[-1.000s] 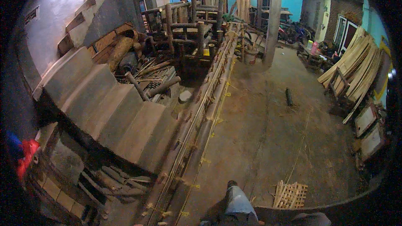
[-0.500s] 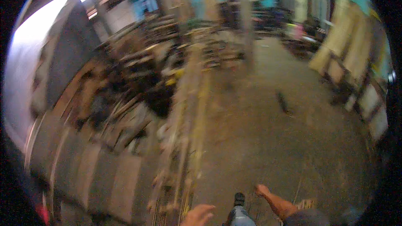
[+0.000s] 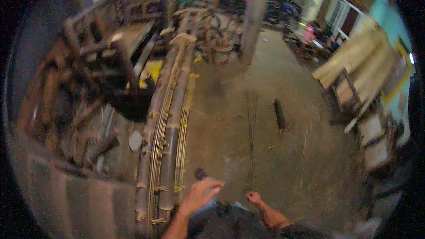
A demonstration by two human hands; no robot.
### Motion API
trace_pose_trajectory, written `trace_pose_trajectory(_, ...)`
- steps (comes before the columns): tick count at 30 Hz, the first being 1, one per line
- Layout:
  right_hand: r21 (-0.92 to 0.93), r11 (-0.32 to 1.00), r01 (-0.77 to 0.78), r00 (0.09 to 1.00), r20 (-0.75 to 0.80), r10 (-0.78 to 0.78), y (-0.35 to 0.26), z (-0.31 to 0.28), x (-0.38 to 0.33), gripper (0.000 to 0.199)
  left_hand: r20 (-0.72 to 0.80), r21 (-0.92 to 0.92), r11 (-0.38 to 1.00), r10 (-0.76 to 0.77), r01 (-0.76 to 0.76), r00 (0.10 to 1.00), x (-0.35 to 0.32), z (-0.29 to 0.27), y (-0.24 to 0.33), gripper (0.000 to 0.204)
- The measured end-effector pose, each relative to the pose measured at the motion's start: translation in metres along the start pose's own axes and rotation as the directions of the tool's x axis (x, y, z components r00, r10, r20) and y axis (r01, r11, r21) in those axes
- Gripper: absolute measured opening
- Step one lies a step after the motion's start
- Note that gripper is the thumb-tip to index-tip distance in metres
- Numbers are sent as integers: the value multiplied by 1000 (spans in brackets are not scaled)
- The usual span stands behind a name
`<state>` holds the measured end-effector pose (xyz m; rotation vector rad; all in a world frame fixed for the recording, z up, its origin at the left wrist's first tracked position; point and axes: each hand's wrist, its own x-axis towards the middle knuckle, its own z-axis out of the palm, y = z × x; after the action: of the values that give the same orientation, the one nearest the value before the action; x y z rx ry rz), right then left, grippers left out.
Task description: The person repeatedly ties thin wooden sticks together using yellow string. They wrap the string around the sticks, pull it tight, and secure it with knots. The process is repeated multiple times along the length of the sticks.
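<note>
My left hand (image 3: 201, 195) hangs in front of my body at the lower middle, open, fingers stretched forward and slightly bent, holding nothing. Just left of it runs a row of long brown poles (image 3: 170, 150) with thin rods alongside, tied at intervals with yellowish bands. The hand appears apart from them. To the right, my right hand (image 3: 253, 198) is curled into a loose fist above the brown floor (image 3: 226, 141); nothing sticks out of it. A dark shoe (image 3: 200, 174) shows beyond my left hand.
A dark cylinder (image 3: 280, 114) lies on the floor ahead. A post (image 3: 254, 22) stands beyond the poles. Wooden furniture parts (image 3: 110, 48) are heaped at the left, with a yellow item (image 3: 152, 69) among them. Pale boards (image 3: 354, 57) lean along the right wall.
I have moved forward, and the view has turned: the dark cylinder and the poles appear nearer. My left hand has come up further into view; the right stays curled.
</note>
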<state>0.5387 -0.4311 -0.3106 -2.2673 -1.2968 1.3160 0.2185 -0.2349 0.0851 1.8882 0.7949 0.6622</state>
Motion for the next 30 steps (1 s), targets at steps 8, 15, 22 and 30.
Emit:
trace_pose_trajectory(8, 188, 910, -371, 925, 163, 344, -46, -93, 88, 31, -129, 95, 624, 780, -775, 612, 212, -156, 141, 18)
trace_pose_trajectory(15, 449, 891, 67, 997, 4, -77, -183, -193, 460, 35, -554, 282, 957, 110, 62, 825, 368, -241, -67, 21)
trace_pose_trajectory(22, 305, 502, 809, 534, -26, -845, -656, -298, 631, 21, -716, 316, 560, -389, 766, 579, 438, -285, -264, 29)
trace_pose_trajectory(30, 548, 596, 587, 405, 438, -802, -909, -484, 526, 43, -882, 372, 635, 16, 677, 470, 497, -280, -44, 39)
